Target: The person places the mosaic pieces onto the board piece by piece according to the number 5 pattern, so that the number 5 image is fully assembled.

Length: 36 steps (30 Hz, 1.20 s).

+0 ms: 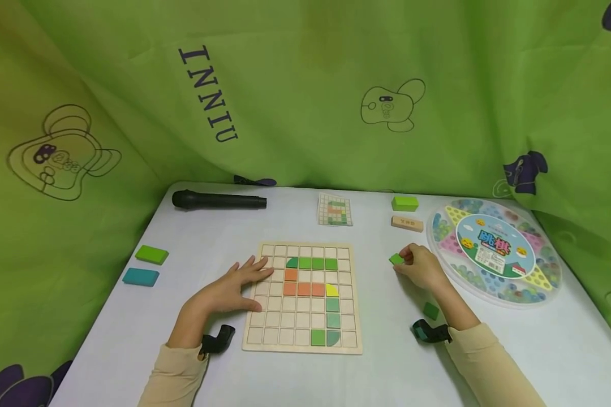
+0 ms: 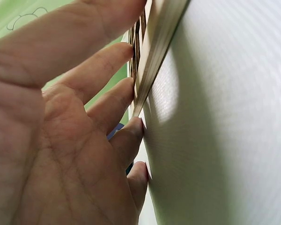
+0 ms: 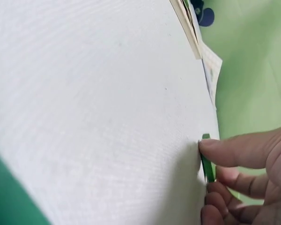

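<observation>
A wooden grid board [image 1: 302, 350] lies in the middle of the white table, with green, orange and yellow tiles set in a bent line across its squares. Spread over the board's left edge is my left hand [image 1: 231, 288], its thumb and some fingertips touching the frame. To the right of the board, my right hand [image 1: 421, 267] pinches a small green square tile [image 3: 207, 164] between thumb and fingers, close over the tabletop. Another green tile [image 1: 430, 310] lies near the right wrist. Behind the board is a pattern card [image 1: 334, 210] printed with a similar coloured grid.
A round Chinese checkers box [image 1: 496, 249] stands at the right. Near it sit a lime green block [image 1: 404, 203] and a wooden block [image 1: 407, 224]. A black microphone [image 1: 219, 200] lies at the back left, with green [image 1: 151, 254] and teal [image 1: 140, 277] blocks at the left edge.
</observation>
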Motion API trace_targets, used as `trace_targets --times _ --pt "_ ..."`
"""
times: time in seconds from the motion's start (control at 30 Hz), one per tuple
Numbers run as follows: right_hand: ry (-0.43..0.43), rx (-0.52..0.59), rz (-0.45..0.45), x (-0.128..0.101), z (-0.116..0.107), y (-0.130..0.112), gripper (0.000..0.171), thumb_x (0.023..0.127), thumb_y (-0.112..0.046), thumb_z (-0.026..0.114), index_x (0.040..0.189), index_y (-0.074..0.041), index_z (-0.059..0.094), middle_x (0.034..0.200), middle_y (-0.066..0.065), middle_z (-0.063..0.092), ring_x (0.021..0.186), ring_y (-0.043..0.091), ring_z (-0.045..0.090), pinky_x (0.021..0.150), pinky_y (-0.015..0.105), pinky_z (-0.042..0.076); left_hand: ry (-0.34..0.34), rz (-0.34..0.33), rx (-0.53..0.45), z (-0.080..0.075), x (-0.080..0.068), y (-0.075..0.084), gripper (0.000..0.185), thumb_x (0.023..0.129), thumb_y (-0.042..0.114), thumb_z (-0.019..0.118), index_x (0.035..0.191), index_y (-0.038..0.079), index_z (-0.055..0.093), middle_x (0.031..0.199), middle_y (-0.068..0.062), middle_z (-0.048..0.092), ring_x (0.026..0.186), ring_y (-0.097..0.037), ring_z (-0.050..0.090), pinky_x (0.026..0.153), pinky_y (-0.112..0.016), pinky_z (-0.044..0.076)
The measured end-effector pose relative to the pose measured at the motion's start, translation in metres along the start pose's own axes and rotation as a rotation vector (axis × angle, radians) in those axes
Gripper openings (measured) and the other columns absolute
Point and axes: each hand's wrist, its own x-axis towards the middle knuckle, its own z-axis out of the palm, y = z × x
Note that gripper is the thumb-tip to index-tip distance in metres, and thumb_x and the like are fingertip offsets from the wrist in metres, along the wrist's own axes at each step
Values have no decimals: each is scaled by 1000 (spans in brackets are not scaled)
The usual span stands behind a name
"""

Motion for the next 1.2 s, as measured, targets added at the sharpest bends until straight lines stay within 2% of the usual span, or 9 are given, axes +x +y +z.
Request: trace_targets --times 0.17,0.27,0.4,0.53,0.63,0.73,0.83,1.03,1.2 --pt "11 51 -46 -12 5 -13 27 85 -11 67 107 2 59 102 18 62 94 32 60 81 45 52 -8 1 -3 1 0 -2 83 75 33 77 146 13 38 158 -8 18 146 -36 4 117 -57 -1" --pt "49 101 -132 -27 15 -30 26 84 -8 69 108 0 62 101 15 63 93 29 61 78 42 54 -6 0 -3 2 -1 -2 83 75 33 77 146 13 39 158 -8 18 146 -36 4 117 -57 -1" --pt "65 171 -263 -52 36 -58 25 79 -5 73 104 -5 67 97 5 65 87 20 61 72 30 56 -5 1 -1 1 -1 -2 83 75 33 77 146 13 38 158 -9 18 146 -36 4 116 -57 -1" --pt "-6 233 -348 -73 57 -84 25 79 -7 74 103 -10 68 96 -2 64 84 14 60 72 25 55 0 9 -4 0 0 -1 83 75 34 77 146 13 39 158 -10 18 146 -37 5 116 -58 -1" --pt "-90 244 -373 -84 72 -100 25 80 -9 74 103 -13 67 97 -6 62 86 12 59 75 26 54 -1 8 -2 0 0 -1 83 75 34 77 146 14 39 158 -10 19 146 -37 5 116 -58 0" --pt "-160 207 -393 -90 85 -112 23 81 -12 73 103 -16 67 98 -9 60 88 9 58 78 25 52 -1 10 1 0 0 -2 83 75 33 77 146 13 39 158 -11 19 146 -38 5 116 -59 0" --pt "-194 149 -427 -93 96 -121 22 80 -15 74 101 -17 67 96 -11 60 86 5 53 76 22 49 0 7 2 1 1 -2 82 76 33 77 146 14 39 158 -10 19 146 -37 6 116 -59 0" --pt "-183 16 -504 -95 109 -130 22 77 -16 75 98 -16 69 93 -12 59 89 4 49 79 23 47 1 -1 9 0 1 -1 82 75 34 77 145 14 40 158 -9 20 146 -37 6 116 -59 0" --pt "-163 -41 -512 -95 113 -134 23 76 -15 74 99 -16 69 94 -10 57 92 7 49 81 24 47 2 -11 16 -1 1 0 82 75 33 78 145 14 40 158 -8 20 146 -36 6 117 -58 0"
